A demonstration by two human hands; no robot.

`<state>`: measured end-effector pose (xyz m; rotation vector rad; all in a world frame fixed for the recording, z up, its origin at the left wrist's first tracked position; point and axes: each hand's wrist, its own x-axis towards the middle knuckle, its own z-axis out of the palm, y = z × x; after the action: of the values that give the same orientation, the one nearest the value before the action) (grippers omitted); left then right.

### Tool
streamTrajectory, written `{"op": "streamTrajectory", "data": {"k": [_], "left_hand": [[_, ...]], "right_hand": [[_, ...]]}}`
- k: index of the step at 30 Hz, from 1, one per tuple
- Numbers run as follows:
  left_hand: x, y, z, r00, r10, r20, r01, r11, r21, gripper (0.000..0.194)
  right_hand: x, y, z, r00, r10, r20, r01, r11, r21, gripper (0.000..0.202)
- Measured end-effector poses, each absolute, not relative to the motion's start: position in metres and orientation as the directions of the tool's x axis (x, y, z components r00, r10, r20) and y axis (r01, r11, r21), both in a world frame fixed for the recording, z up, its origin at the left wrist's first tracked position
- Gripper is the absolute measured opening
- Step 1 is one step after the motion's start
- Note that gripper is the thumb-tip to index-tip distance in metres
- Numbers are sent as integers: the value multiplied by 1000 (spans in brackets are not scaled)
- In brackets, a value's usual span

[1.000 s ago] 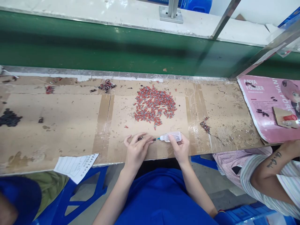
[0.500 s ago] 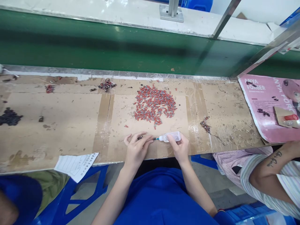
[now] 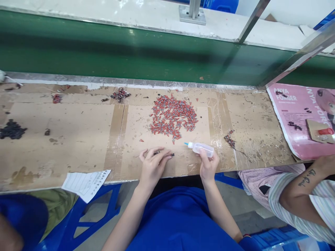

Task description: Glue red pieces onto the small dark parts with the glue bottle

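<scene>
My left hand (image 3: 154, 165) is closed near the front edge of the table, pinching a small dark part (image 3: 172, 154) whose tip sticks out past the thumb and forefinger. Another dark piece (image 3: 156, 152) shows among its fingers; their exact kind is too small to make out. In my right hand (image 3: 209, 166) is a clear plastic squeeze bottle (image 3: 202, 149) with a white cap and a thin blue nozzle, tilted toward the left. The nozzle is apart from the dark part. Beyond both hands lies a wide pile of small red pieces with metal ends (image 3: 172, 115).
Cardboard (image 3: 86, 139) covers the table. Dark parts (image 3: 12, 129) are heaped at far left; small clusters lie at back left (image 3: 120, 94) and right (image 3: 230, 139). A pink poster (image 3: 285, 118) holds more parts. People sit on both sides; a paper sheet (image 3: 85, 184) overhangs the front edge.
The bottle in my right hand has moved right and slightly up, and its nozzle has come away from the dark part. My left hand has stayed nearly still.
</scene>
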<state>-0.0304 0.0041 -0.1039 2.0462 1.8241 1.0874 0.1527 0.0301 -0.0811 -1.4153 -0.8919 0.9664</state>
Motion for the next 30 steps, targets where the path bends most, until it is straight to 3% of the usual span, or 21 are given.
{"op": "streamTrajectory", "data": {"k": [6, 10, 13, 15, 17, 19, 21, 26, 30], "left_hand": [[-34, 1, -94, -64, 941, 332, 643, -216, 735, 13], [-40, -4, -79, -192, 964, 184, 359, -105, 927, 11], [-43, -6, -72, -297, 953, 63, 162, -14, 987, 9], [-45, -5, -69, -339, 940, -29, 50, 49, 998, 13], [-46, -4, -66, -363, 925, -116, -37, 110, 993, 20], [-48, -3, -62, -371, 914, -165, -82, 145, 986, 25], [-49, -4, -58, -367, 913, -178, -94, 154, 984, 26], [-52, -8, -54, -354, 922, -159, -120, 124, 985, 22], [-52, -8, -54, -366, 922, -123, -101, 92, 991, 19]], "right_hand": [[157, 49, -85, 318, 948, 27, 71, 4, -997, 43], [158, 56, -85, 264, 962, 75, 179, 27, -984, 48], [155, 44, -78, 352, 899, 260, 366, 124, -922, 63], [146, 33, -72, 368, 804, 466, 519, 239, -821, 54], [132, 25, -68, 222, 787, 576, 602, 354, -715, 25], [118, 26, -69, 14, 853, 521, 634, 396, -664, 11], [107, 34, -74, -92, 916, 390, 680, 344, -648, 15], [99, 61, -88, -112, 984, 142, 790, 175, -587, 15], [94, 65, -91, -116, 992, 55, 837, 127, -533, 19]]}}
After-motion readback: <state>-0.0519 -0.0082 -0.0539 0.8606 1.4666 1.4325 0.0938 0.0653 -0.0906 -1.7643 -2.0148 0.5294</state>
